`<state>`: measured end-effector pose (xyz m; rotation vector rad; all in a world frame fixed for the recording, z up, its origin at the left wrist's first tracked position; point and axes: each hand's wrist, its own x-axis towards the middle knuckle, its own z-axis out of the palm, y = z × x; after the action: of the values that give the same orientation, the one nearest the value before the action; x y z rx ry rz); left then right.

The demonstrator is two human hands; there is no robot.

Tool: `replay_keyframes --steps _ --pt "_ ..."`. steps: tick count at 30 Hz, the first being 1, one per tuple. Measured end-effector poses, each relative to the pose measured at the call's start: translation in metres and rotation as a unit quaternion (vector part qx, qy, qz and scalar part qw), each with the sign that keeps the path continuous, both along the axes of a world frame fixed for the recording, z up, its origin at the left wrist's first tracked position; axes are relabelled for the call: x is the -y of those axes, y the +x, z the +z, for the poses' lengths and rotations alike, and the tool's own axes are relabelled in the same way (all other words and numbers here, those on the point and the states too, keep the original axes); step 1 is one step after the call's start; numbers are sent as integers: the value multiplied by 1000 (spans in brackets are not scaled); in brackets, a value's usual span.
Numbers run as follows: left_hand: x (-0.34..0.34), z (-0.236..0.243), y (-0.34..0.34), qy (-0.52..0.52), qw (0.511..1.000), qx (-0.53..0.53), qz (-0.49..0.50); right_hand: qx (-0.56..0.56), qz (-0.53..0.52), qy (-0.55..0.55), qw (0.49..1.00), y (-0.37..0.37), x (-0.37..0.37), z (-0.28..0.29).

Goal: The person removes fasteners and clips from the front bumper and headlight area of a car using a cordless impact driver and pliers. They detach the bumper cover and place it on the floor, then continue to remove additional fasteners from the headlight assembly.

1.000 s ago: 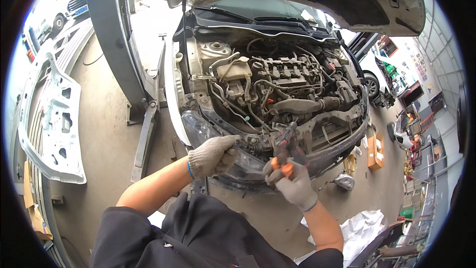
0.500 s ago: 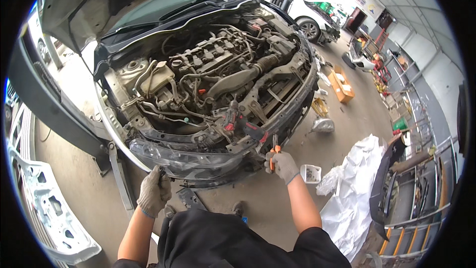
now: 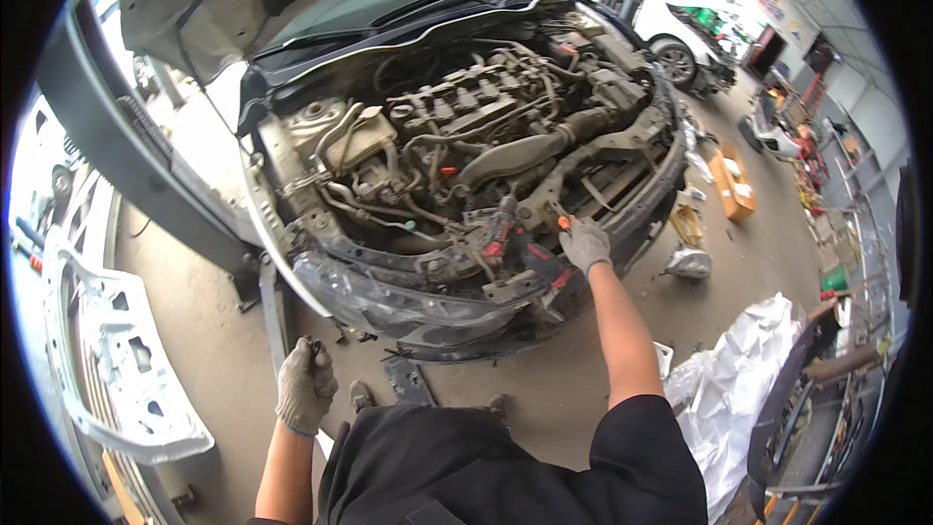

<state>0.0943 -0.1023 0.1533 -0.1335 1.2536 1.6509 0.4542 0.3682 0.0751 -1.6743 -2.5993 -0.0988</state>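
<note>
My right hand (image 3: pixel 588 245), in a grey knit glove, is closed around orange-handled pliers (image 3: pixel 564 223) over the front crossmember of the car. The glove hides most of the tool. Down at the left, my gloved left hand (image 3: pixel 304 394) is closed in front of the bumper (image 3: pixel 418 316), apart from the car. A small dark piece (image 3: pixel 314 350) shows at its fingers, its kind too small to make out. A red and black cordless drill (image 3: pixel 501 226) lies on the front edge of the open engine bay (image 3: pixel 457 117), left of my right hand.
A removed headlight (image 3: pixel 688 264) and a cardboard box (image 3: pixel 732 185) sit on the floor at the right. Crumpled white sheeting (image 3: pixel 743 369) lies nearer. A dark flat panel (image 3: pixel 408 382) rests by my feet. A lift post (image 3: pixel 146 156) and bare door frame (image 3: pixel 126 350) stand left.
My right hand has moved forward with the pliers, from beside the bumper to over the front crossmember. My left hand stays closed, now a bit farther from the bumper. The view has shifted left.
</note>
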Motion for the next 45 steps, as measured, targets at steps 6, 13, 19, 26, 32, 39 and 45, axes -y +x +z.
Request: replay_keyframes --steps 6,13,19,26,32,39,45 --pt "13 -23 3 8 999 -48 22 -42 32 -35 998 7 7 -2" --pt "-14 -47 -10 -54 996 -70 -11 -345 17 35 938 -59 100 59" --pt "-29 -44 -10 -116 958 -206 -160 -343 236 -291 862 -206 312 50" --pt "-11 -47 -37 -54 965 47 -250 -400 248 -265 841 -245 355 22" --pt "-11 -44 -10 -21 977 10 -210 -428 271 -294 810 -232 342 6" --pt "-7 -70 -31 -3 986 14 -164 -552 201 -454 670 -255 333 -16" --pt "-34 -123 -110 29 961 122 -248 -517 144 -356 765 -304 334 -55"
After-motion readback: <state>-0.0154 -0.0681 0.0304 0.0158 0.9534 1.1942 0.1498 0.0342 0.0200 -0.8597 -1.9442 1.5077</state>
